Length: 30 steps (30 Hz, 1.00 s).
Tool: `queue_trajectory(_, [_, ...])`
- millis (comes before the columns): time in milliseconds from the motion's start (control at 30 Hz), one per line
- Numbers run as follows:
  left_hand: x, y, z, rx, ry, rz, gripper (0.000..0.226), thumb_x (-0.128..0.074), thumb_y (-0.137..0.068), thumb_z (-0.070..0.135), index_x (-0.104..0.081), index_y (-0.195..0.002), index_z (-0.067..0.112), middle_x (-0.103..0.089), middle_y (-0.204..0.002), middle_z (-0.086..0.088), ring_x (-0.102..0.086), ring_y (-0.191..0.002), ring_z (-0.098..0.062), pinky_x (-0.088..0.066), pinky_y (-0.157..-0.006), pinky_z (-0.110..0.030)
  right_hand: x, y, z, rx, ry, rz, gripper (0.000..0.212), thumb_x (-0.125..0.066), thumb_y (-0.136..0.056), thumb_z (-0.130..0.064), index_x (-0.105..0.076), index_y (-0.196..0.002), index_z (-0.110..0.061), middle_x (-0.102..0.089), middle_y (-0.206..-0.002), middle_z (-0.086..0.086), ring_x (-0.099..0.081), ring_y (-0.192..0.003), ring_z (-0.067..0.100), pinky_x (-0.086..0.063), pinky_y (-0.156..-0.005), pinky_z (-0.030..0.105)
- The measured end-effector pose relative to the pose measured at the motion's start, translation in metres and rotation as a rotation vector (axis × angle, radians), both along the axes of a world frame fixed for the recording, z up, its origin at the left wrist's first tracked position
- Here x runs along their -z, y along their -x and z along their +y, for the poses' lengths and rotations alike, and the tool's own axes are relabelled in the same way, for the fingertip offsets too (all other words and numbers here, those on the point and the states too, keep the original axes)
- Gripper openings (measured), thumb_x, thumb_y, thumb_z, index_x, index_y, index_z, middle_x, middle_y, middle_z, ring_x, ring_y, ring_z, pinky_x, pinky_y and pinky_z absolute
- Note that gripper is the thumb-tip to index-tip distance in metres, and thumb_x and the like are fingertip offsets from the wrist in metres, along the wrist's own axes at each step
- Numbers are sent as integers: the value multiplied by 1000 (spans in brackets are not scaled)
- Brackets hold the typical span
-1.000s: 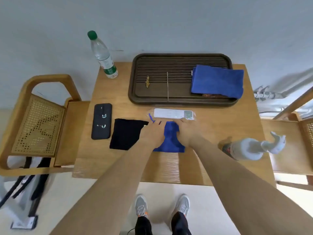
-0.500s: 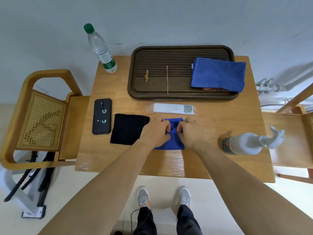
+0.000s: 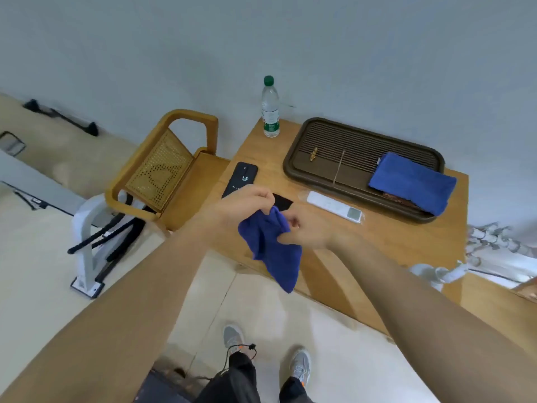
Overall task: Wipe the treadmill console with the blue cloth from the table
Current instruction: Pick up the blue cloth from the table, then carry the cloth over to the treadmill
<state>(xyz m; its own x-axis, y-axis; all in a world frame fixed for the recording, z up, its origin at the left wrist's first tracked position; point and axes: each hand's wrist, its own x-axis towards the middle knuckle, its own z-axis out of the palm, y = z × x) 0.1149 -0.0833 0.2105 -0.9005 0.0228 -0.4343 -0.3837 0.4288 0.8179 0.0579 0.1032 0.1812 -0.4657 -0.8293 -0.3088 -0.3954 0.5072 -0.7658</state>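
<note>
— Wood everywhere: a light wooden table (image 3: 386, 239) pushed against a pale grey-blue wall (image 3: 261, 39), and a cane-backed wooden chair (image 3: 162, 173) just beside its left end.

— And the cloth?

— The blue cloth (image 3: 273, 245) is off the table, held up in the air over the near edge. The left hand (image 3: 247, 205) pinches its top corner between closed fingers; the right hand (image 3: 308, 228) is clenched on the bunched fabric just beside it. The rest hangs down loose in front of the table edge.

— What sits on the tabletop?

— A dark slatted tray (image 3: 296, 167) at the back, with a second, folded blue towel (image 3: 412, 183) lying on its right part. A clear water bottle (image 3: 270, 112) with a green cap stands upright at the far left corner. A white remote (image 3: 334, 206) lies just in front of the tray. A black phone (image 3: 242, 177) lies near the left edge, and a black cloth (image 3: 282, 201) peeks out behind the hands. A white spray bottle (image 3: 436, 274) shows at the right, mostly hidden by the right forearm.

— The floor?

— Pale tiles (image 3: 334, 344). Grey sneakers (image 3: 300, 365) and dark trousers below. Left of the chair stands a white frame (image 3: 84, 245) with black straps; I can't tell what it belongs to.
</note>
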Motion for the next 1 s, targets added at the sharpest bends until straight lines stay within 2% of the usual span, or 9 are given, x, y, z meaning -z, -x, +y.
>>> queue_trajectory(67, [-20,-26,-30,-52,-17,-27,2,-52,-79,7,-53,-78,7,-44,-67,4,-40,-64,-9,-31,-62,-25,-19,-5,-34,-97,42,-67,41,-73,-81,-21,-39,-60,-9,-34,-63,13,-33,-58,22,-27,-56,34])
queue_trajectory(133, [-37,-55,-63,-94,-26,-61,12,-53,-68,15,-51,-76,7,-42,-68,2,-39,-67,-13,-31,-63,-27,-32,-11,-69,-138,27,-127,41,-75,-85,-22,-47,-66,0,-40,-68,15,-39,-63,22,-31,-61,32])
queue_trajectory(267, [-56,-117,-138,-196,3,-103,12,-54,-63,18,-48,-70,11,-42,-68,1,-38,-66,-14,-32,-65,-29,-41,-39,-151,-239,-13,-145,37,-75,-89,-30,-49,-64,-19,-44,-55,-10,-42,-54,9,-33,-58,25])
queue_trajectory(367, [-60,-170,-196,-307,89,-139,6,-56,-63,23,-52,-63,20,-49,-66,6,-43,-70,-16,-35,-69,-32,-42,-75,-222,-345,-43,-47,35,-74,-87,-35,-50,-70,-16,-47,-62,-4,-44,-59,13,-35,-61,29])
queue_trajectory(467, [-62,-223,-249,-393,105,-178,9,-60,-65,28,-56,-57,29,-56,-60,14,-52,-61,-10,-41,-60,-24,-37,-110,-290,-485,-65,62,26,-70,-90,-32,-55,-76,-17,-55,-68,-6,-49,-56,4,-37,-59,26])
queue_trajectory(600, [-56,-295,-312,-545,177,-192,25,-71,-68,43,-72,-80,21,-70,-77,5,-63,-67,-6,-50,-64,-21,-19,-150,-374,-644,-189,239,15,-62,-95,-32,-63,-92,-17,-68,-87,2,-63,-78,19,-49,-66,34])
queue_trajectory(700, [-43,-350,-351,-614,247,-254,18,-76,-77,41,-76,-83,24,-72,-72,8,-65,-62,-4,-48,-58,-18,-6,-182,-435,-671,-253,324,29,-54,-99,-34,-56,-73,-22,-63,-73,1,-60,-71,23,-43,-59,35])
queue_trajectory(833, [-14,-421,-400,-772,410,-384,26,-66,-85,33,-68,-77,9,-62,-73,-3,-57,-67,-23,-49,-64,-34,1,-236,-521,-692,-181,385,38,-45,-101,-43,-54,-68,-25,-60,-70,-4,-57,-67,17,-37,-56,34])
queue_trajectory(1000, [18,-508,-452,-1018,531,-602,34,-47,-96,44,-56,-74,20,-63,-81,0,-60,-78,-24,-46,-67,-32,13,-312,-633,-899,-198,280,49,-50,-97,-52,-41,-59,-21,-48,-53,-6,-46,-54,17,-32,-53,33])
